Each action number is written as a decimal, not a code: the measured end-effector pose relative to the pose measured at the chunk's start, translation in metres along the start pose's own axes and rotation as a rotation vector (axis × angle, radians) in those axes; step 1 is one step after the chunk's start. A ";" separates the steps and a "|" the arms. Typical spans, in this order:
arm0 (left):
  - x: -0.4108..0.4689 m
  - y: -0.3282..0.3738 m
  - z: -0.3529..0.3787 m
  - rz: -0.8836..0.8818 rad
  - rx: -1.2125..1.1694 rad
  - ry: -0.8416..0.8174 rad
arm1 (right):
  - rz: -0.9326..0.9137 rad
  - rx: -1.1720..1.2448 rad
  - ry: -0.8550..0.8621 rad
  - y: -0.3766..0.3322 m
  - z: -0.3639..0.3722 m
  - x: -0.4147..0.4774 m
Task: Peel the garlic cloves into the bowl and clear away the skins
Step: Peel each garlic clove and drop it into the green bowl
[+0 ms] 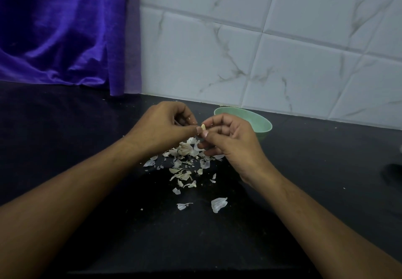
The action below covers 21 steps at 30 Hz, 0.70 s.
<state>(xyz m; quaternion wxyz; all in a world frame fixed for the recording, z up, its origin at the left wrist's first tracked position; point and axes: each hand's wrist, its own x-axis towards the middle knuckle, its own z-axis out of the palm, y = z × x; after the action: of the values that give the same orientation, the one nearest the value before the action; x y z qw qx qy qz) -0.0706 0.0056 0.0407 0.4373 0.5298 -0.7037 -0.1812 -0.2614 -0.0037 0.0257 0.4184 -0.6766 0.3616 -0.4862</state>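
Clove held between 2 hands over the counter, bowl just behind.

The garlic clove (203, 127) sat at the grip, pinched between the left hand (161, 124) and the right hand (230, 139). Below the grip, and spreading toward the person, the skins (185, 161) lay on the counter (315, 148). The bowl (265, 131) stood just behind and right of the grip, partly behind the right hand, near the tiled wall (261, 50). A curtain (61, 28) hung well behind and to the left.

Skins (187, 163) litter the tabletop (304, 170) centre; the bowl (264, 127) stands near the wall (261, 50), a curtain (61, 28) left.
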 end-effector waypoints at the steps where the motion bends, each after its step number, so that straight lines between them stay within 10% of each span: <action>1: 0.000 0.000 0.000 -0.003 -0.031 -0.014 | -0.001 -0.002 -0.001 0.000 0.000 0.000; 21: -0.003 0.003 0.001 0.073 0.023 -0.022 | 0.005 0.013 0.020 0.003 0.001 0.001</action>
<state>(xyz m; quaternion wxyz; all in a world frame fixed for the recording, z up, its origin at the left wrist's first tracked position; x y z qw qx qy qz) -0.0730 0.0095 0.0416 0.4298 0.5069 -0.7293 -0.1626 -0.2606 -0.0062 0.0231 0.4204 -0.6679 0.3643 -0.4943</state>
